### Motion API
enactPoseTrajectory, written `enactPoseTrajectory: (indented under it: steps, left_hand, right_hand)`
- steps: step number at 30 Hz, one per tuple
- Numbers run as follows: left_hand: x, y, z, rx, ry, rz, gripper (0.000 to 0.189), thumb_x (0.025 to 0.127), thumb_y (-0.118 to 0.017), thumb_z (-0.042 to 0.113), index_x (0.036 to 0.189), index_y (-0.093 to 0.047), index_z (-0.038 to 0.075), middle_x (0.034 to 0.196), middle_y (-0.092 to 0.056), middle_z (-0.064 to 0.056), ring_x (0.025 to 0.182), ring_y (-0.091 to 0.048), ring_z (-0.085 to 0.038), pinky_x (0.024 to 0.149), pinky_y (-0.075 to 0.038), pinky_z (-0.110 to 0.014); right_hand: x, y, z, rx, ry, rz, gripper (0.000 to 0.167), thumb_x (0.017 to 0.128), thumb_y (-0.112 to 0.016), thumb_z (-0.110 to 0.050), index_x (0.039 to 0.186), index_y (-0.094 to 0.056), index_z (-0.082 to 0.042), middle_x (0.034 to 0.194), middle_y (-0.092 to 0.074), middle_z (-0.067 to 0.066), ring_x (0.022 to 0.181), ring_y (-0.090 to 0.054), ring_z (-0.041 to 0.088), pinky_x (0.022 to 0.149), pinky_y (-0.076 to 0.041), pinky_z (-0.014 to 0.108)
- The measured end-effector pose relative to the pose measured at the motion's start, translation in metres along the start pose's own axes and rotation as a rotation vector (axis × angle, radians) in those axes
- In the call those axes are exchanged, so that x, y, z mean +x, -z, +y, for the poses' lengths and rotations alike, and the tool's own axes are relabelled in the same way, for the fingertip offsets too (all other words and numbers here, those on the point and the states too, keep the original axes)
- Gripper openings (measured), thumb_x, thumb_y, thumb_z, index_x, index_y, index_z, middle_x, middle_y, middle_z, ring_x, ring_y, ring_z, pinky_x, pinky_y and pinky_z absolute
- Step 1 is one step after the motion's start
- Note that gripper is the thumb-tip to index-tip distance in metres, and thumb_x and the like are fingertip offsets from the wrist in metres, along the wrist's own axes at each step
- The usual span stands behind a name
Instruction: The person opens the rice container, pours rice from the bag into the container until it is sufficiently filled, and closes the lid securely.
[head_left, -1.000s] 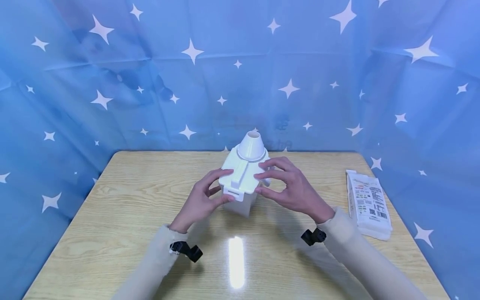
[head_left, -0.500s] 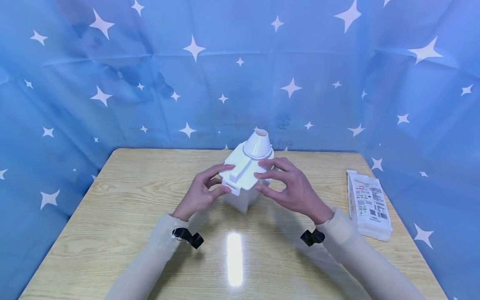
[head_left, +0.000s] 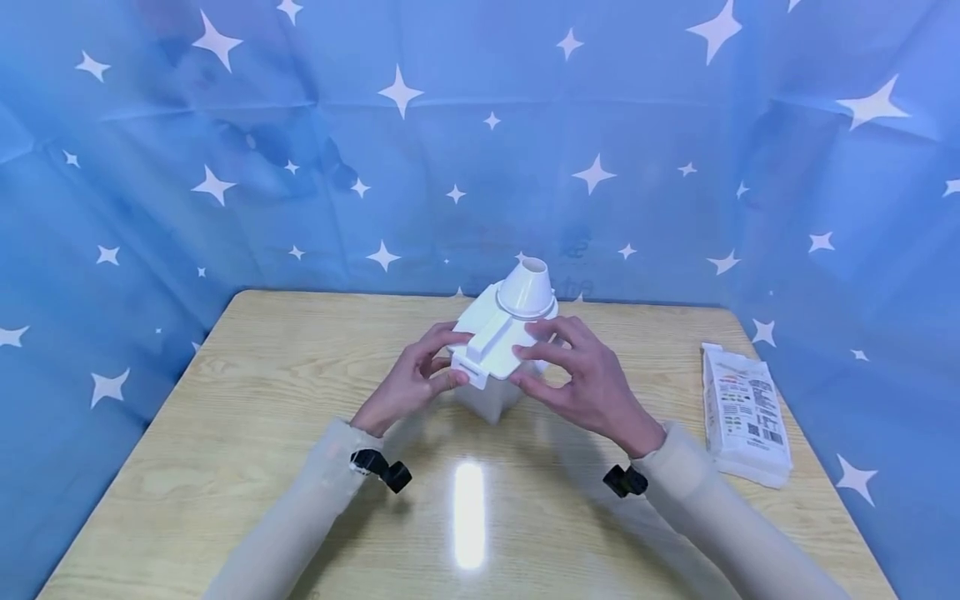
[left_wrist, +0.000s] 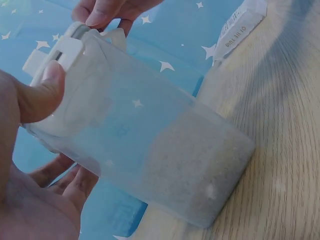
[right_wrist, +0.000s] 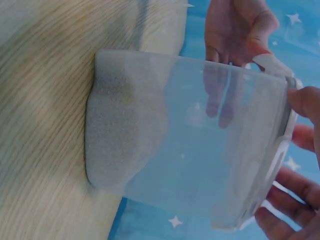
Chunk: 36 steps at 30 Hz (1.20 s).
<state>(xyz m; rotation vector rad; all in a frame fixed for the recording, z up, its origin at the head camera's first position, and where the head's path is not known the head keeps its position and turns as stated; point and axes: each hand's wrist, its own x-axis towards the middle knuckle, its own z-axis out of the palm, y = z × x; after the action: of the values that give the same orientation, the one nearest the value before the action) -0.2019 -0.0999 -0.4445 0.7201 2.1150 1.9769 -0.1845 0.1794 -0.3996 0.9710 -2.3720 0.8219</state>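
A tall translucent storage container (left_wrist: 117, 107) stands on the table, with pale fine grains (right_wrist: 122, 122) in its lower part, heaped unevenly. On top sits a white lid (head_left: 478, 318) bearing a white cone-shaped cup (head_left: 527, 287). My left hand (head_left: 412, 375) grips the lid's near-left edge, its thumb on the front latch (head_left: 468, 369) and fingers along the other side. At the lid's right edge, the thumb and fingers of my right hand (head_left: 588, 387) hold on from the side. The wrist views show the grains settled at the container's bottom.
A white printed bag (head_left: 746, 417) lies at the right side of the wooden table (head_left: 225, 417). Behind the table hangs a blue cloth (head_left: 337, 150) with white stars. A bright light reflection shows on the tabletop in front of the container.
The lid and container have turned a little, the cone shifting right and the front latch rising in view. Both hands keep their hold. The head view has shifted slightly.
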Motion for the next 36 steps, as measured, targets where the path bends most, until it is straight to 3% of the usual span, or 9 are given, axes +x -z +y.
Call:
enactPoseTrajectory:
  steps: [6,11,17,23,26,30,36]
  left_hand:
    - [0.000,-0.002,0.001,-0.012,0.016,0.024,0.047,0.090,-0.077,0.016,0.135,-0.065,0.014,0.155,-0.046,0.001,0.145,-0.043,-0.024,0.116,-0.048,-0.051]
    - [-0.001,-0.004,0.004,-0.027,0.028,0.064,0.050,0.086,-0.079,0.021,0.133,-0.067,0.011,0.157,-0.046,-0.003,0.142,-0.046,-0.029,0.114,-0.049,-0.053]
    - [-0.002,-0.006,0.004,-0.008,0.029,0.117,0.045,0.086,-0.080,0.013,0.130,-0.069,0.009,0.154,-0.050,-0.005,0.138,-0.051,-0.029,0.111,-0.052,-0.054]
    - [0.000,-0.010,0.003,0.018,-0.017,0.171,0.041,0.086,-0.080,0.005,0.126,-0.071,0.007,0.148,-0.055,-0.008,0.130,-0.057,-0.029,0.104,-0.057,-0.049]
    - [0.001,-0.011,0.001,0.041,-0.041,0.189,0.039,0.086,-0.080,0.003,0.124,-0.072,0.009,0.147,-0.056,-0.008,0.126,-0.059,-0.027,0.099,-0.060,-0.040]
    - [0.001,-0.010,-0.001,0.058,-0.046,0.178,0.039,0.088,-0.078,0.004,0.125,-0.071,0.011,0.148,-0.054,-0.006,0.128,-0.058,-0.025,0.099,-0.060,-0.036]
    - [-0.001,-0.009,-0.002,0.056,-0.042,0.135,0.041,0.090,-0.076,0.008,0.130,-0.068,0.013,0.149,-0.053,-0.005,0.134,-0.054,-0.027,0.110,-0.054,-0.050]
  right_hand:
    - [0.001,0.000,-0.002,-0.023,-0.001,0.000,0.029,0.078,-0.089,-0.029,0.105,-0.080,-0.022,0.118,-0.068,0.006,0.100,-0.059,0.020,0.068,-0.057,0.036]
    - [0.001,-0.003,-0.003,-0.029,0.001,0.020,0.036,0.076,-0.091,-0.034,0.107,-0.080,-0.021,0.119,-0.068,0.007,0.099,-0.059,0.020,0.069,-0.058,0.037]
    - [0.001,-0.006,-0.004,-0.027,-0.007,0.032,0.036,0.075,-0.091,-0.034,0.106,-0.079,-0.021,0.121,-0.067,0.007,0.101,-0.060,0.020,0.069,-0.059,0.039]
    - [0.002,-0.007,-0.005,-0.020,-0.001,0.049,0.037,0.074,-0.092,-0.034,0.106,-0.079,-0.020,0.120,-0.067,0.008,0.103,-0.060,0.022,0.067,-0.058,0.038]
    - [0.002,-0.007,-0.004,-0.017,0.003,0.053,0.035,0.076,-0.091,-0.034,0.106,-0.079,-0.020,0.120,-0.067,0.008,0.103,-0.060,0.022,0.068,-0.058,0.039]
    - [0.001,-0.008,-0.004,-0.012,-0.005,0.055,0.037,0.075,-0.092,-0.033,0.107,-0.079,-0.020,0.121,-0.067,0.007,0.103,-0.060,0.021,0.070,-0.059,0.040]
    - [-0.002,-0.007,-0.002,0.004,-0.004,0.032,0.036,0.078,-0.090,-0.029,0.110,-0.078,-0.021,0.126,-0.067,0.008,0.106,-0.060,0.022,0.076,-0.060,0.041]
